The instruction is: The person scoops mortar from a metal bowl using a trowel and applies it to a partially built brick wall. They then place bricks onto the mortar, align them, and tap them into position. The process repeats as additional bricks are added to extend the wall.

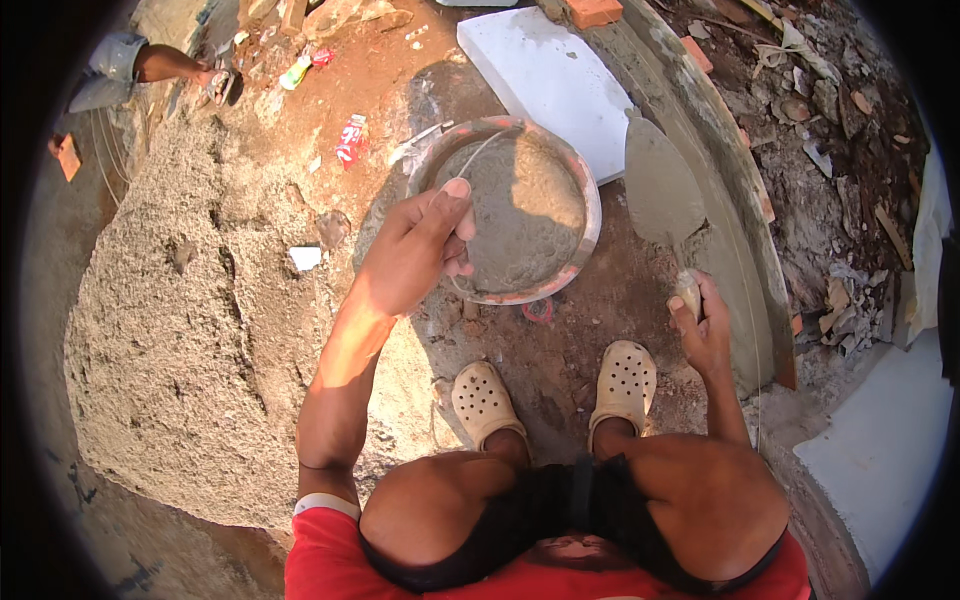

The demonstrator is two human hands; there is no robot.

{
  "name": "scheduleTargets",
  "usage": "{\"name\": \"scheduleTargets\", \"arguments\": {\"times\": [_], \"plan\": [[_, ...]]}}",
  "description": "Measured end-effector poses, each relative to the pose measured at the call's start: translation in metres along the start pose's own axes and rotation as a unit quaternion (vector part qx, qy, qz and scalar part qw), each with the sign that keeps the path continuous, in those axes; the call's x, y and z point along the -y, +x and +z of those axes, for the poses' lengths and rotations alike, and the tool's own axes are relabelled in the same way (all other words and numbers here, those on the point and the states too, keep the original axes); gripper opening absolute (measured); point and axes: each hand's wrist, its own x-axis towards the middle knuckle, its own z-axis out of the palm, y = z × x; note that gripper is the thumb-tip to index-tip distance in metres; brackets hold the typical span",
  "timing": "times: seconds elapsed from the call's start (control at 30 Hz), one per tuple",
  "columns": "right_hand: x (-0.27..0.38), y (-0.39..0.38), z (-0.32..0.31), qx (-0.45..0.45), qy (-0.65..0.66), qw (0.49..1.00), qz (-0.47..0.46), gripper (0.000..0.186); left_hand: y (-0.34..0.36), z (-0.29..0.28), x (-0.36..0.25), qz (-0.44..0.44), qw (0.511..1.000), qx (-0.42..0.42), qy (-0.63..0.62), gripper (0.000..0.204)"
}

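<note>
A round bucket of wet grey mortar stands on the ground ahead of my feet. Its thin wire handle runs up into my left hand, whose fingers are closed round it over the bucket's left side. To the right, my right hand grips a trowel by its worn handle. The trowel's broad blade, coated in grey mortar, points away from me and lies against or just above the low wall's smooth side; I cannot tell which.
A low curved mortared wall runs along the right, with rubble beyond. A white board lies behind the bucket. At left is a large rough mound. Another person's foot shows at the far left, near litter.
</note>
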Motion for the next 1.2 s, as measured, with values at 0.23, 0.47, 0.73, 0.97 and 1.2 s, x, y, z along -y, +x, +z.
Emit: {"name": "scheduleTargets", "arguments": {"times": [0.23, 0.47, 0.73, 0.97, 1.2], "plan": [[0.081, 0.047, 0.001, 0.062, -0.224, 0.96, -0.158, 0.043, 0.044, -0.035, 0.024, 0.129, 0.988, -0.084, 0.009, 0.046], [0.153, 0.083, 0.019, 0.081, -0.387, 0.893, -0.215, 0.04, 0.109, -0.077, 0.123, 0.144, 0.876, -0.346, 0.303, 0.063], [0.117, 0.076, 0.068, 0.051, -0.368, 0.895, -0.246, 0.034, 0.137, -0.09, 0.147, -0.057, 0.972, -0.191, -0.121, 0.072], [0.082, 0.052, 0.103, -0.03, -0.326, 0.911, -0.25, 0.024, 0.157, -0.11, 0.164, 0.075, 0.98, -0.183, 0.023, 0.08], [0.063, 0.026, 0.122, -0.068, -0.32, 0.915, -0.235, 0.03, 0.163, -0.143, 0.186, 0.087, 0.961, -0.254, 0.069, 0.095]]}}
